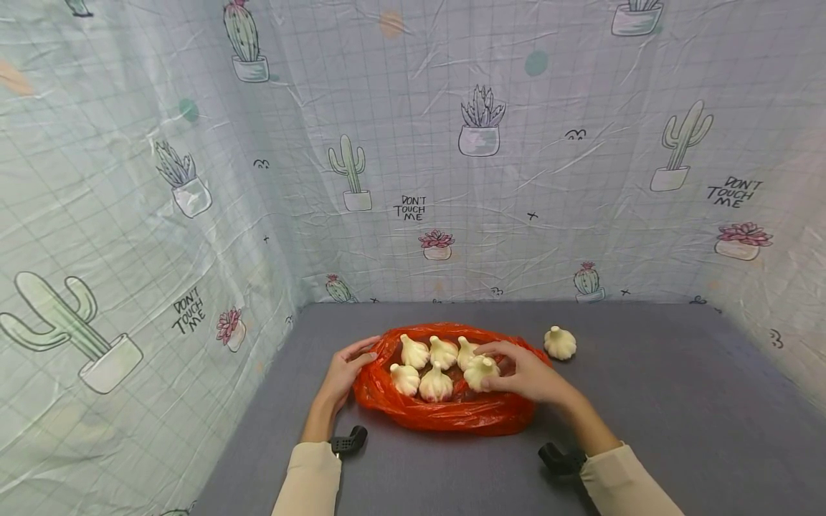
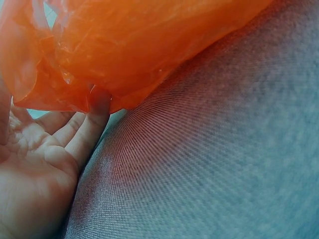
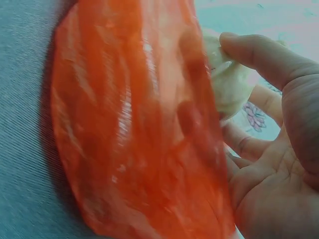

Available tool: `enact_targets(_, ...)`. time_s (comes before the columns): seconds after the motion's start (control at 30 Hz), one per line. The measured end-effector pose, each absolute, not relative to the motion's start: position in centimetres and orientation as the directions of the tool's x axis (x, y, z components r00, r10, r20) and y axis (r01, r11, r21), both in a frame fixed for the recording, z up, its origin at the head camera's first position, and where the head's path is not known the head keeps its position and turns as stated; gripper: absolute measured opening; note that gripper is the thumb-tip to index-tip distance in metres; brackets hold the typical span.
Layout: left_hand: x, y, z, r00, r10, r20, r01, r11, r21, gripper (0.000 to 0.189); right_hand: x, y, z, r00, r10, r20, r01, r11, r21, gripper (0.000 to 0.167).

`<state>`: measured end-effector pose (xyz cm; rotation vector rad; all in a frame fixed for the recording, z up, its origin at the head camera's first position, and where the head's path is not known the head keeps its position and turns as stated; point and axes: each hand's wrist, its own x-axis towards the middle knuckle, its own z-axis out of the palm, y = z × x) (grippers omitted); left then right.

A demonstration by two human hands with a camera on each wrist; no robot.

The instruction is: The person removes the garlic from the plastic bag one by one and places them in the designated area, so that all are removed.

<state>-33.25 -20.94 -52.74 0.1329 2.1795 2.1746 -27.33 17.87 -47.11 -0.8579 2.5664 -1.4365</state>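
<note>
The person's right hand (image 1: 523, 373) is pinching 1 garlic bulb (image 1: 481, 373) over the right part of a red plastic bag (image 1: 445, 417); its grip is standing only as wide as the bulb, with the thumb pressing on the near side and the fingers lying on the far side. In the right wrist view, 2 fingertips (image 3: 191, 119) are showing dimly through the red film.

The left hand (image 1: 342, 373) is touching the bag's left end, its fingers reaching along the outside and its thumb lying at the rim. Its grip is looking loose, but I cannot tell whether it is pinching the film.

The bag is lying wide open on the grey bench (image 1: 665, 401), and 5 more bulbs (image 1: 436, 384) are sitting inside, 3 at the back and 2 at the front; the right-hand one at the back is partly hiding behind the right hand. Another bulb (image 1: 559, 343) is resting on the bench just beyond the bag's far right end. Behind, a pale curtain (image 1: 413, 93) is showing cactus drawings, and both wrists are carrying black devices (image 1: 348, 441).
</note>
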Motion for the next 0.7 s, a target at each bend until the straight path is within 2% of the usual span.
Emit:
enact_targets(0.5,-33.3,-20.7,-52.5,-0.995,0.103,0.005,0.006,0.007,1.000,0.041,-28.0,21.1,-45.5,-0.897,-0.389,0.211,-0.376,0.417,-0.828,0.056)
enact_targets(0.7,-33.4,-20.6,-52.6,-0.995,0.097,0.005,0.005,0.005,1.000,0.041,-28.0,22.6,-44.7,-0.924,-0.336,0.181,-0.314,0.399,-0.861,0.057)
